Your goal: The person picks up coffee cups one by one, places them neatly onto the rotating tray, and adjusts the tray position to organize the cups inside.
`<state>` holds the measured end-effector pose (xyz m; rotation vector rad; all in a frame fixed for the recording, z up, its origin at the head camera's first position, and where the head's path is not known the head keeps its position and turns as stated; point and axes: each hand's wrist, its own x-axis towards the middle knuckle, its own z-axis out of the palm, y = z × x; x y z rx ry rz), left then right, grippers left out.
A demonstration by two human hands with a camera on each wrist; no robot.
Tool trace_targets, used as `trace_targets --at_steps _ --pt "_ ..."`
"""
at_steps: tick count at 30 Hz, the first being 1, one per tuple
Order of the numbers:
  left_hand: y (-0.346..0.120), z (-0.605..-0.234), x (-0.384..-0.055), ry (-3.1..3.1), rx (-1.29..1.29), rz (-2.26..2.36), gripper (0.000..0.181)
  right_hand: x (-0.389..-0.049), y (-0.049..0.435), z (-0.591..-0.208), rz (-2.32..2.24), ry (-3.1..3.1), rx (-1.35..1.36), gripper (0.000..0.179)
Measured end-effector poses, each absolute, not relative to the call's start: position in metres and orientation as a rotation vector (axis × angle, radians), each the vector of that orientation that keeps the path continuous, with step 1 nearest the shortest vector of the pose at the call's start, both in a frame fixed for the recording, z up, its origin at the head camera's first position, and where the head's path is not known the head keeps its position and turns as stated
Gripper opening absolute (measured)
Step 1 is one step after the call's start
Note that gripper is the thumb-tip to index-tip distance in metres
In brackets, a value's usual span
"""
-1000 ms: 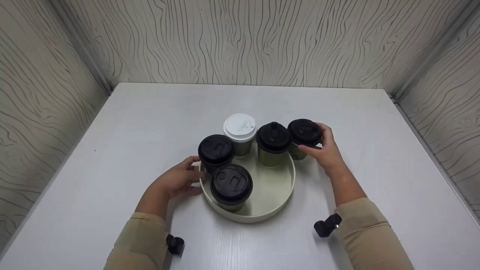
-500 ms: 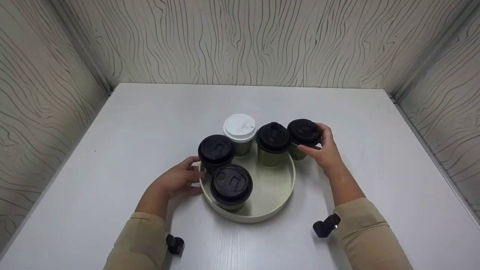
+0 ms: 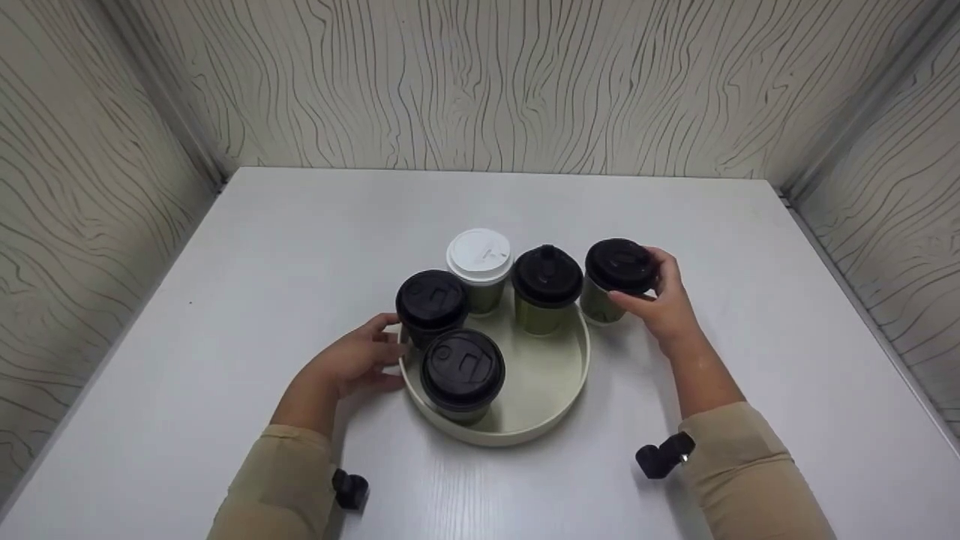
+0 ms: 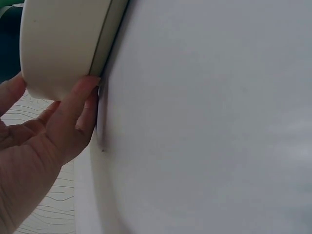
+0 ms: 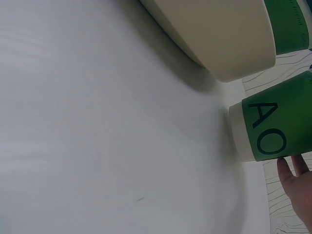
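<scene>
My right hand [image 3: 671, 307] grips a green paper cup with a black lid [image 3: 619, 266], thumb on the near side and fingers behind. Large dark letters mark this cup [image 5: 278, 119] in the right wrist view, its pale base close to the tabletop. My left hand [image 3: 360, 360] holds the left side of a round cream tray [image 3: 544, 375], fingertips along its outer wall. In the tray stand a white-lidded cup [image 3: 480, 255], a black-lidded cup with a raised knob [image 3: 547, 277], and two flat black-lidded cups, one at the left [image 3: 433, 300] and one in front [image 3: 463, 367].
The tray sits mid-table on a white tabletop [image 3: 300, 225]. Wood-grain patterned panels [image 3: 480, 82] enclose the back and both sides. Black camera mounts [image 3: 351, 489] project from both sleeves.
My right hand has moved slightly right with its black-lidded cup, opening a small gap beside the knobbed-lid cup. The left hand and the tray have stayed in place.
</scene>
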<state>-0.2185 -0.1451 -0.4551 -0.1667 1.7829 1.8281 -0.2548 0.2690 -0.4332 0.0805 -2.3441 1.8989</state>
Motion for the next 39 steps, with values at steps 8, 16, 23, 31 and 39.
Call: trace_targets --at_steps 8,16,23,31,39 --pt "-0.144 -0.453 -0.219 1.776 -0.182 1.829 0.058 -0.245 0.274 -0.423 1.932 -2.324 0.119 0.079" --pt "-0.144 -0.454 -0.218 1.804 -0.213 1.814 0.056 -0.237 0.276 -0.415 1.948 -2.321 0.185 0.077" --pt "-0.144 -0.454 -0.219 1.784 -0.215 1.825 0.057 -0.229 0.277 -0.405 1.984 -2.29 0.243 0.076" --pt "-0.143 -0.454 -0.218 1.816 -0.233 1.808 0.058 -0.219 0.28 -0.396 2.03 -2.272 0.291 0.074" --pt "-0.143 -0.454 -0.218 1.799 -0.217 1.829 0.057 -0.207 0.279 -0.39 2.075 -2.241 0.363 0.073"
